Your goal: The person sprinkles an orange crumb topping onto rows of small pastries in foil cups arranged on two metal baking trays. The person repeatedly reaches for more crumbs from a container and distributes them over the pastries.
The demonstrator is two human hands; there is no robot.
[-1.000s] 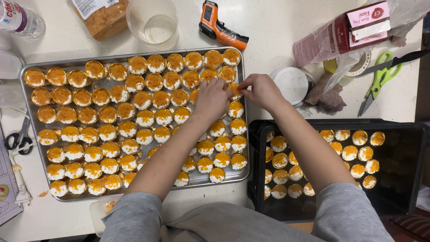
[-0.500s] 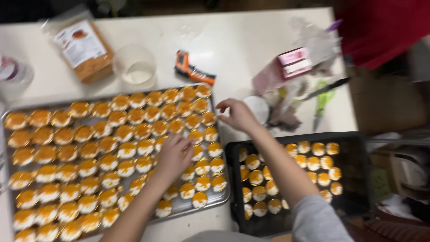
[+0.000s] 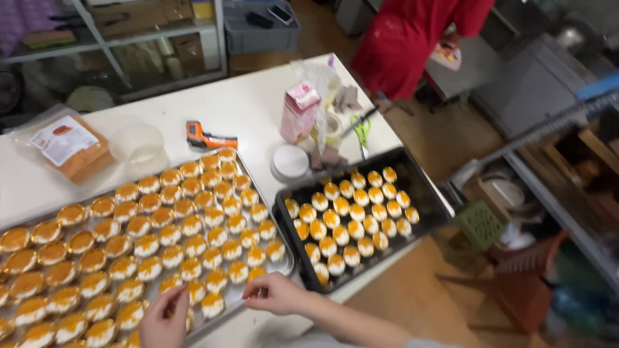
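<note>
Both hands (image 3: 166,317) (image 3: 274,293), seemingly touching pastries (image 3: 213,304), silver tray (image 3: 285,264)

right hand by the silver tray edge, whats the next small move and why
Probably a short reach left to pick up the nearest pastry. The right hand sits at the near corner of the silver tray, fingers curled with nothing clearly in them, and the black tray beside it has bare room along its right side.

We hold our left hand (image 3: 164,317) low with fingers curled; our right hand (image 3: 274,293) is loosely closed, forearm extending right.
</note>
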